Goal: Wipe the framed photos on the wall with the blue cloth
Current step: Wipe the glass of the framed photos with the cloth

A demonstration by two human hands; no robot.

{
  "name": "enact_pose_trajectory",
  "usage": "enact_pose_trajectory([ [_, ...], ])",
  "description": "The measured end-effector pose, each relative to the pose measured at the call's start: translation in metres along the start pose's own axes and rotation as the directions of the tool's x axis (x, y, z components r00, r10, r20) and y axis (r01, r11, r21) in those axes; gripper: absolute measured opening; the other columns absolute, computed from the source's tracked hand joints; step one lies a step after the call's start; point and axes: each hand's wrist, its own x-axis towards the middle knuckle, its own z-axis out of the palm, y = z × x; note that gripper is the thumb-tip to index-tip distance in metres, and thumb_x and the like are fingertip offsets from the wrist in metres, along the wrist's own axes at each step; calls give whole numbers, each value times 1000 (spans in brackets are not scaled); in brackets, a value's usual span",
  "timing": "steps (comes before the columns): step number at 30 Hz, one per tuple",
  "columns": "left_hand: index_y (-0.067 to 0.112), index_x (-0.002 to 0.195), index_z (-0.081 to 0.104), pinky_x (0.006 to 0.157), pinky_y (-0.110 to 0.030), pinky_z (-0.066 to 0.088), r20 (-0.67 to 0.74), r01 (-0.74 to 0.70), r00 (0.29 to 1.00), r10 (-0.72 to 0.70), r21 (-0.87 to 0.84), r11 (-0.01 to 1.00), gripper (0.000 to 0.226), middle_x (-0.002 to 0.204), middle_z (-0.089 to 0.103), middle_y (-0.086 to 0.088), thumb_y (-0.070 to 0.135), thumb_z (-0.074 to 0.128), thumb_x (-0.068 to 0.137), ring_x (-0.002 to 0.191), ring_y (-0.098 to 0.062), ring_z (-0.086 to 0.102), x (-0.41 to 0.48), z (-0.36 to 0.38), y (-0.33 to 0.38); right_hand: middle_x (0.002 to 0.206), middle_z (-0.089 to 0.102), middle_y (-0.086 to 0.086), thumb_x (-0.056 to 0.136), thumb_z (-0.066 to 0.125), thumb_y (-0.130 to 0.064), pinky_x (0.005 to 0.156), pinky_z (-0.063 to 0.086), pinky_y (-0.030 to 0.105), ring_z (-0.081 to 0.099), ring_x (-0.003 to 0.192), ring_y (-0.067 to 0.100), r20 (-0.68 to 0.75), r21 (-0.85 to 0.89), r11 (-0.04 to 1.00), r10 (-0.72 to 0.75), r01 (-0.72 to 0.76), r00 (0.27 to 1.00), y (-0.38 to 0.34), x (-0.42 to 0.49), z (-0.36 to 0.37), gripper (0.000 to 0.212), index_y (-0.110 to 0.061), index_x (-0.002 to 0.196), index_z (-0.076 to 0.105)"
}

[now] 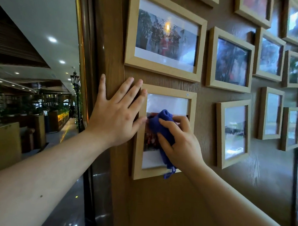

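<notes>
Left hand (117, 110), centre of picture: fingers spread flat, empty, steadying lower portrait frame (161, 174) at its left edge. Right hand (179, 143), just right: fingers clenched on blue cloth (159, 126), pressed against glass. Best wiped lightly, top to bottom, corners included.

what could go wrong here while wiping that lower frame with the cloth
1. The right hand presses the bunched blue cloth on the glass of the light wooden portrait frame; a hard push might tilt or unhook it, though the flat left hand braces its left edge.
2. The left fingertips seem to overlap the glass and may leave smudges.
3. The cloth's dangling tail could snag the frame's lower corner.
</notes>
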Motion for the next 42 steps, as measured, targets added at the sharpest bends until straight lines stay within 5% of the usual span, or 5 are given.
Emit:
enact_pose_trajectory([
  [7, 15, 145, 35, 109, -74, 3, 0, -2, 1000, 2, -17, 1000, 65, 157, 29, -10, 55, 36, 94, 147, -26, 19, 0, 0, -1, 120, 44, 0, 85, 61, -29, 63, 52, 35, 54, 89, 18, -94, -10, 960, 279, -281, 956, 31, -14, -9, 40, -23, 123, 51],
  [17, 14, 144, 35, 110, -74, 2, -6, -11, 1000, 11, -22, 1000, 67, 157, 30, -12, 56, 34, 92, 146, -28, 20, 0, 2, -1, 124, 45, 7, 84, 60, -34, 59, 53, 27, 55, 95, 20, 142, -76, 992, -87, 99, 986, -9, -40, 12, 40, -23, 120, 46],
  [26, 14, 144, 34, 109, -75, 3, -15, -16, 1000, 15, -23, 1000, 68, 157, 29, -11, 57, 37, 92, 147, -27, 19, 0, 2, -2, 118, 46, 4, 81, 53, -35, 56, 55, 38, 57, 84, 24, 95, -174, 984, 65, -47, 993, 31, -49, -5, 29, -22, 107, 53],
  [33, 15, 144, 34, 109, -74, 2, -19, -17, 1000, 16, -16, 1000, 68, 158, 28, -11, 58, 37, 91, 147, -27, 18, -1, 2, -2, 122, 47, 7, 82, 57, -33, 56, 54, 33, 56, 82, 19, 332, -100, 973, -166, 209, 929, -10, -60, 3, 31, -23, 111, 52],
  [42, 14, 145, 34, 109, -74, 1, -30, -20, 999, 19, -23, 1000, 68, 158, 28, -11, 56, 38, 91, 147, -26, 17, -1, 3, -2, 117, 51, 5, 81, 57, -35, 55, 54, 30, 61, 84, 20, 337, -268, 953, -44, 140, 941, 34, -61, -18, 26, -23, 104, 60],
])
